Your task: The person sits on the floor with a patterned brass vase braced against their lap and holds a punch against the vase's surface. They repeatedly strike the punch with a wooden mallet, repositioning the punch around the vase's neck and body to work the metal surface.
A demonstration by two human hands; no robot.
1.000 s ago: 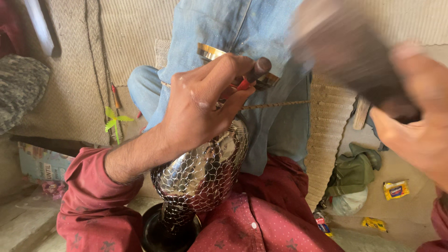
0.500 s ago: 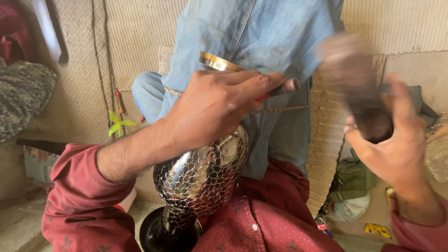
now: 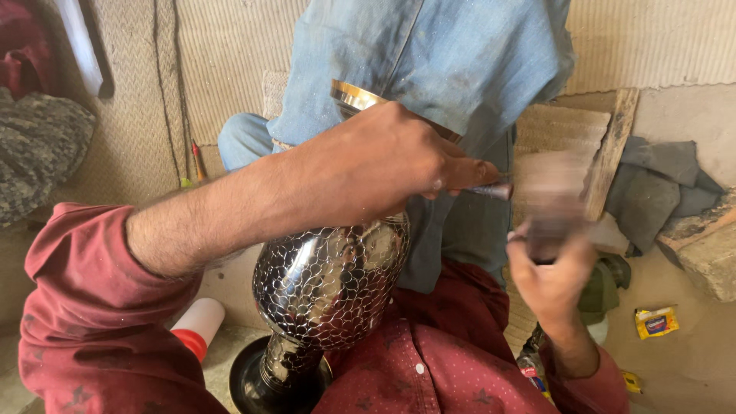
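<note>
1. On the person's lap leans a tall metal vase [image 3: 326, 287], dark and glossy, netted with a silvery scale pattern.
2. The left hand [image 3: 383, 165] pinches a thin chisel [image 3: 491, 190] at its neck.
3. The right hand [image 3: 548, 268] grips a blurred hammer [image 3: 548, 195].

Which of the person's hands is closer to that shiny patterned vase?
Left. The left hand lies over the vase near its gold rim, pinching a thin tool. The right hand is off to the vase's right, apart from it, gripping a blurred mallet.

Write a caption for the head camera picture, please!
Left hand steadies a patterned vase; right hand swings a blurred mallet.
</note>
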